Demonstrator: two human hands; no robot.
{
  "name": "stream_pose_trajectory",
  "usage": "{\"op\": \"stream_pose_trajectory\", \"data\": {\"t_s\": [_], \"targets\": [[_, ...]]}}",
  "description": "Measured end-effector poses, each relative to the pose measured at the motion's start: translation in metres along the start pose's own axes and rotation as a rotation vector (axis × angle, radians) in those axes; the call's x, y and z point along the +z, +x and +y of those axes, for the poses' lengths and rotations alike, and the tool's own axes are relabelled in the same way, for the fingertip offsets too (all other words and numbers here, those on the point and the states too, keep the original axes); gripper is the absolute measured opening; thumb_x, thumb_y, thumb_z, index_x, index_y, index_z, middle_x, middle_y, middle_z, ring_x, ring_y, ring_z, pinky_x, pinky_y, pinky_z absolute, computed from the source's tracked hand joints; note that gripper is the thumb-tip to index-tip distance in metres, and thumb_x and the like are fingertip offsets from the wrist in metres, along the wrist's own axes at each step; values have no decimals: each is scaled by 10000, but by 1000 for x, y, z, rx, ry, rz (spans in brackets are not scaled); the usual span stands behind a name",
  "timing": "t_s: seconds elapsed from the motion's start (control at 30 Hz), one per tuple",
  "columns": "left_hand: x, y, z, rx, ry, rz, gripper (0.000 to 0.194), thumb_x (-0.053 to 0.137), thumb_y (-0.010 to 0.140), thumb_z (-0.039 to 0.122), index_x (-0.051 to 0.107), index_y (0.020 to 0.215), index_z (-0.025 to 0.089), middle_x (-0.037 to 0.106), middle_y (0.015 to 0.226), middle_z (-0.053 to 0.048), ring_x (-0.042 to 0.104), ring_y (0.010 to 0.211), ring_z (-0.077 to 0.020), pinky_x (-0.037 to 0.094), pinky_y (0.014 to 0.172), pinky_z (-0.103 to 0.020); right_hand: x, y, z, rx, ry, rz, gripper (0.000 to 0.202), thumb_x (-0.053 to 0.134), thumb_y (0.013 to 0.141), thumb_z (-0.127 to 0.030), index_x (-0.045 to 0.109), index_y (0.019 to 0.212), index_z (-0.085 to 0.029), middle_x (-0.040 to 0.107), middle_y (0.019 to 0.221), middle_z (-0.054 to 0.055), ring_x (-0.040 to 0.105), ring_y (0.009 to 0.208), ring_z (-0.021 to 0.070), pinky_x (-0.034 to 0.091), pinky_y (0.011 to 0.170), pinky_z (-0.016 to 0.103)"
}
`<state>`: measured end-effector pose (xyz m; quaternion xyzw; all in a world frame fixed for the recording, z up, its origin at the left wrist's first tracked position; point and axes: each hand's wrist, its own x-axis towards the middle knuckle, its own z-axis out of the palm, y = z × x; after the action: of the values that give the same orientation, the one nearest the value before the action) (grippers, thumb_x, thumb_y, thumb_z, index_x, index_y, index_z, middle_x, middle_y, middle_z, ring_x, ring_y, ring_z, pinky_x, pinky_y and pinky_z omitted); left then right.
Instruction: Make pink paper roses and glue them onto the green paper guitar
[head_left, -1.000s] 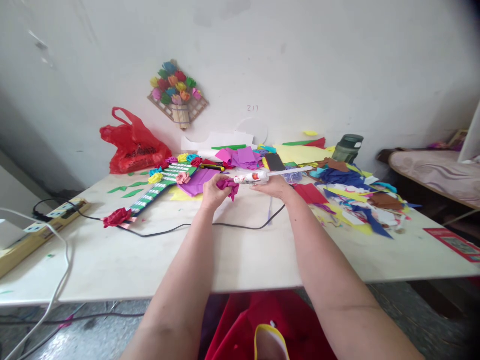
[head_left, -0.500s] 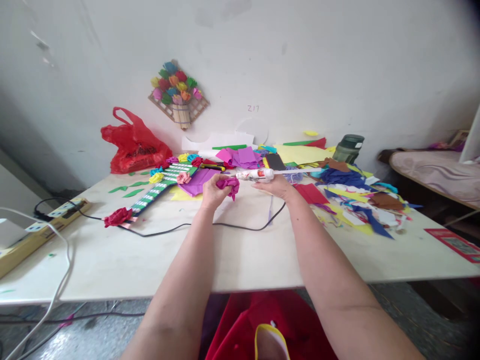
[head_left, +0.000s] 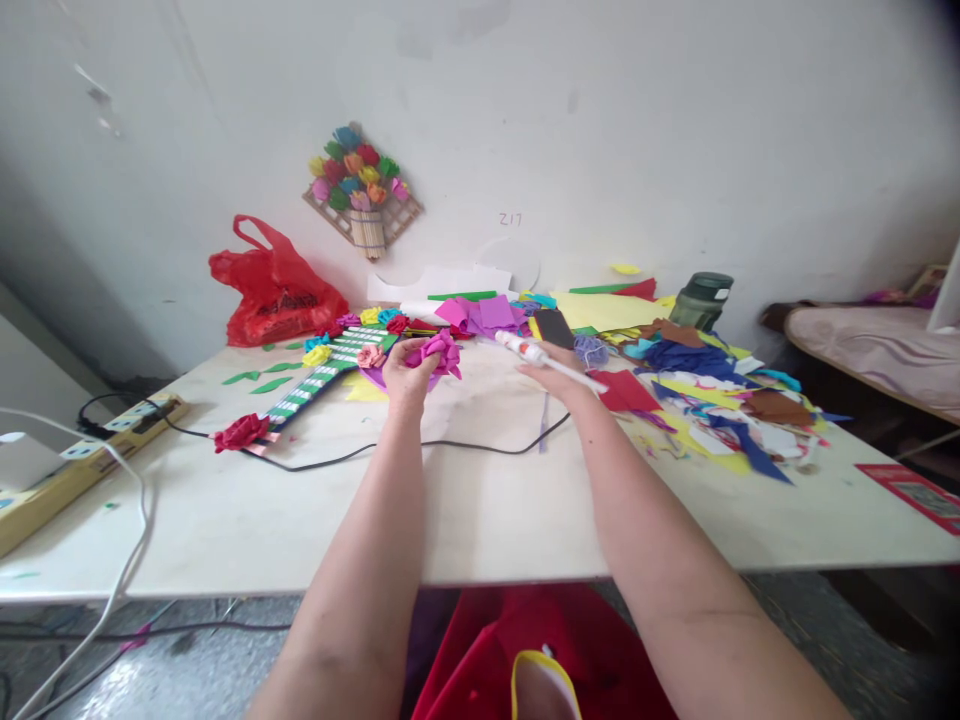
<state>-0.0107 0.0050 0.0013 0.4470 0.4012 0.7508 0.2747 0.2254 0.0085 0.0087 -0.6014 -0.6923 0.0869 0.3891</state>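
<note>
One white table [head_left: 495, 520], left fingers [head_left: 406, 351] pinching one purple paper flower [head_left: 445, 354], right fingers [head_left: 538, 374] grasping one glue gun [head_left: 521, 347]

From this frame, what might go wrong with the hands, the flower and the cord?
The glue gun in the right hand has its tip toward the left hand's side; if hot, it might burn fingers should the hands meet.

The left hand pinches the purple flower, so a tighter grip could crush its petals.

The black cord runs across the table past the left forearm, which might snag it.
</note>
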Motion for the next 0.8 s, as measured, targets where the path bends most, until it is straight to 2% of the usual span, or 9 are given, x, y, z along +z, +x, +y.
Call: {"op": "stream_pose_trajectory", "data": {"t_s": [0.1, 0.23, 0.37, 0.5, 0.6, 0.7, 0.8], "targets": [[-1, 1, 1, -30, -42, 1, 371, 759, 507, 257, 632, 838, 148, 684, 847, -48, 640, 734, -162, 519, 682, -277, 6, -6, -10, -67, -280, -229, 514, 603, 730, -395, 573, 1229, -274, 669, 1134, 59, 612, 1041, 272, 467, 856, 378], [1, -1, -3, -15, -68, -96, 378, 762, 518, 265, 639, 856, 147, 678, 858, -46, 637, 744, -165, 519, 689, -283, 20, -13, -25, -150, -411, -442, 579, 548, 753, -337, 495, 1325, -260, 570, 1304, 83, 556, 1145, 291, 442, 912, 389], [6, -5, -7, 8, -21, -189, 357, 764, 530, 268, 649, 845, 147, 675, 849, -47, 634, 754, -174, 521, 675, -285, 29, -16, -30, -185, -464, -488, 542, 509, 768, -310, 522, 1306, -250, 567, 1285, 117, 544, 1148, 311, 435, 909, 400], [9, -9, -6, -6, 28, -251, 348, 766, 531, 266, 655, 840, 150, 677, 829, -46, 633, 740, -174, 522, 648, -277, 27, -14, -30, -171, -456, -521, 560, 530, 747, -300, 523, 1307, -284, 583, 1251, 100, 566, 1109, 294, 449, 861, 352], [11, -13, -3, -27, 43, -294, 357, 772, 522, 268, 653, 838, 149, 679, 821, -44, 634, 720, -170, 528, 632, -275, 21, -9, -26, -153, -417, -471, 481, 527, 764, -333, 592, 1239, -290, 589, 1241, 73, 570, 1098, 272, 436, 875, 330], [12, -15, -3, -19, 74, -324, 360, 776, 522, 265, 658, 840, 144, 678, 803, -38, 630, 699, -161, 531, 625, -271, 17, -4, -21, -128, -278, -252, 324, 521, 774, -322, 704, 1029, -241, 624, 1149, 63, 589, 1023, 229, 428, 882, 321], [14, -17, -5, -6, 102, -350, 358, 774, 538, 269, 667, 854, 142, 681, 812, -45, 629, 696, -156, 533, 636, -272, 16, 0, -21, -114, 8, -38, 200, 541, 755, -295, 707, 809, -197, 638, 1024, 56, 593, 920, 183, 439, 850, 307]]}}
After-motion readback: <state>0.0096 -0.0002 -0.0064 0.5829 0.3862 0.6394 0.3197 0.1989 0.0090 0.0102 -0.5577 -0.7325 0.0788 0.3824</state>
